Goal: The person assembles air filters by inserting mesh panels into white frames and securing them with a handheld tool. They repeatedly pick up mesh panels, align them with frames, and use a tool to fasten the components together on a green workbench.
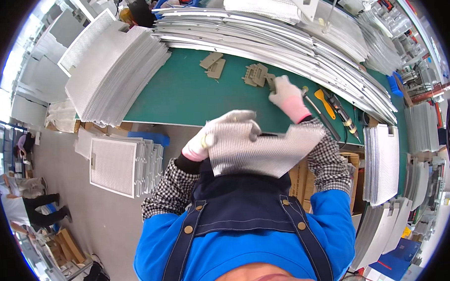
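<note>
My left hand (pixel 220 133), in a white glove with a pink cuff, grips a silvery mesh panel (pixel 265 151) by its upper left part. The panel is held in front of my waist, tilted, with a notch in its far edge. Over the table, my gloved right hand (pixel 285 94) has its fingers closed at a small beige plastic piece (pixel 271 81), beside a little pile of similar beige plastic pieces (pixel 255 75). Two flat beige pieces (pixel 214 66) lie farther left on the green table (pixel 183 87).
A tall stack of mesh panels (pixel 118 75) stands at the table's left. Long metal strips (pixel 261 37) are heaped along the back. A yellow scraper (pixel 325 104), a hammer (pixel 320 112) and a power screwdriver (pixel 344 116) lie at right. More panels (pixel 114 164) stand low at left.
</note>
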`<state>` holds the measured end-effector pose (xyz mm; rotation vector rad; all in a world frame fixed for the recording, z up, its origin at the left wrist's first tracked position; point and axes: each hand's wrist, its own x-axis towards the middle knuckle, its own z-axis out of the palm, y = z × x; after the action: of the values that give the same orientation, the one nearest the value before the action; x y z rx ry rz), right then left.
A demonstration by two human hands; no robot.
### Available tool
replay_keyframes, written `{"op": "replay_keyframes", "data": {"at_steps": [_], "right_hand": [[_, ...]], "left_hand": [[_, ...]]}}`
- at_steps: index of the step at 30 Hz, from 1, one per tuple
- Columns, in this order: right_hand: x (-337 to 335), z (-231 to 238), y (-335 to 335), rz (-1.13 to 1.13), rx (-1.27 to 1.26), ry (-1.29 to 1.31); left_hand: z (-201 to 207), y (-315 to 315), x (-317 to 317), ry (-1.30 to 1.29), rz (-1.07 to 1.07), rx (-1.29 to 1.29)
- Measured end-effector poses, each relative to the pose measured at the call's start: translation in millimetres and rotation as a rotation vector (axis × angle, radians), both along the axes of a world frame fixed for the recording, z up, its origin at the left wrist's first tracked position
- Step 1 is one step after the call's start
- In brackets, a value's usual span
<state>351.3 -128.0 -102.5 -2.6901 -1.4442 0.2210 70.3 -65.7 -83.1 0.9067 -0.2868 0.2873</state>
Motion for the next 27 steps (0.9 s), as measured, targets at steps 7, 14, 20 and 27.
{"op": "replay_keyframes", "data": {"at_steps": [7, 14, 20, 27], "right_hand": [[30.3, 130.8, -53.9, -0.063, 0.481, 0.738], [-13.2, 125.4, -33.5, 0.1, 0.008, 0.867], [-17.8, 146.4, -37.3, 0.124, -0.03, 0.953], [-37.2, 156.8, -22.2, 0.322, -0.239, 0.64]], "left_hand": [[-5.7, 29.5, 43.4, 0.279, 0.214, -0.111], [-9.1, 27.2, 48.5, 0.244, 0.157, -0.212], [-14.0, 33.0, 43.6, 0.183, 0.052, -0.296], [-6.7, 55.7, 14.8, 0.276, 0.206, -0.01]]}}
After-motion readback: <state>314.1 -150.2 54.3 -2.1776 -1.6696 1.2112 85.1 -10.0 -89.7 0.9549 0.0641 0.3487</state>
